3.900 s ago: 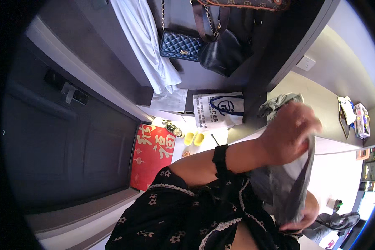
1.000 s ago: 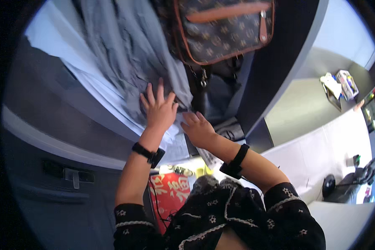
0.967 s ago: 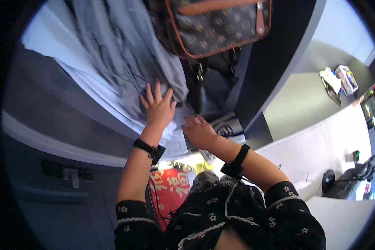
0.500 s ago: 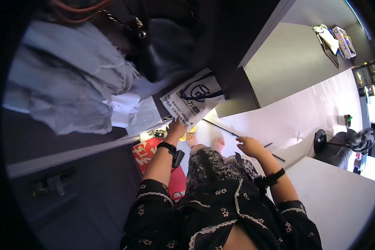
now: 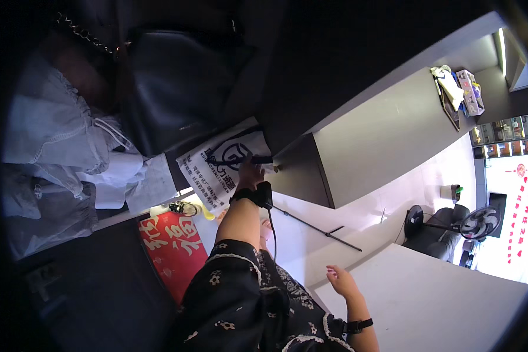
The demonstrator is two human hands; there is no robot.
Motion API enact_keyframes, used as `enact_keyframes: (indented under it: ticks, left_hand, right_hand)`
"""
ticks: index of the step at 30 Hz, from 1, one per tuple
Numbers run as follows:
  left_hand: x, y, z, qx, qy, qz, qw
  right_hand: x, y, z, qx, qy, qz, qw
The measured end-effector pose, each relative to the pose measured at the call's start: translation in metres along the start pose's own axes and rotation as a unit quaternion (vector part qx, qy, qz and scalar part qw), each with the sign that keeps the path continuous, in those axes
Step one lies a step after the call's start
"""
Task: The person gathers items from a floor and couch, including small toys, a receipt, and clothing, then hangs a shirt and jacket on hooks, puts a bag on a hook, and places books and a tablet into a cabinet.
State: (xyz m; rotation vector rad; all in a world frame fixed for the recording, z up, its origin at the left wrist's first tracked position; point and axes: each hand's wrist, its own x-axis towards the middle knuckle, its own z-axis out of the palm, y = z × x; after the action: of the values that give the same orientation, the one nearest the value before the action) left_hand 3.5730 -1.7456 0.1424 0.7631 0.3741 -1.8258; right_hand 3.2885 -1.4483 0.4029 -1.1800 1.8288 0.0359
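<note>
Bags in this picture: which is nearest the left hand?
The white bag with dark print: the left hand is right at it, while the plain black bag is farther off.

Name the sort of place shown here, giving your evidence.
Probably a home's entryway: a red doormat lies beside a dark door, with a black handbag close by.

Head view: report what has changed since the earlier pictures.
The grey clothing, first held in both hands, has been let go and now hangs at left. The left hand moved rightward from it to the white bag, its grip unclear; the right hand swung out right, empty. The red mat and black bag stayed put.
</note>
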Motion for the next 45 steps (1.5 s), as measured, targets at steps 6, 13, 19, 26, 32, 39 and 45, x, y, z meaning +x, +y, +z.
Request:
enact_keyframes:
  ticks: [6,13,19,26,32,39,45]
  left_hand:
    - [-0.114,0.033,0.120,0.055,-0.071,0.055,0.994]
    - [-0.293,0.054,0.177,0.299,-0.129,0.145,0.934]
    - [-0.376,0.063,0.226,0.466,-0.166,0.241,0.835]
    - [-0.435,0.063,0.243,0.452,-0.233,0.241,0.827]
    - [-0.480,0.081,0.243,0.478,-0.210,0.265,0.811]
    - [-0.499,0.089,0.242,0.486,-0.233,0.286,0.793]
    - [-0.505,0.081,0.238,0.466,-0.241,0.299,0.797]
  right_hand:
    - [0.008,0.006,-0.014,-0.002,0.035,0.015,0.999]
    - [0.062,-0.044,-0.009,-0.020,0.006,-0.138,0.990]
    - [0.092,-0.121,0.006,0.021,-0.020,-0.233,0.972]
    - [0.138,-0.161,0.070,0.087,0.109,-0.191,0.972]
    - [0.125,-0.178,0.069,-0.020,-0.005,-0.234,0.972]
    - [0.111,-0.166,0.044,0.095,-0.131,-0.165,0.973]
    - [0.097,-0.164,0.013,0.115,-0.215,-0.106,0.964]
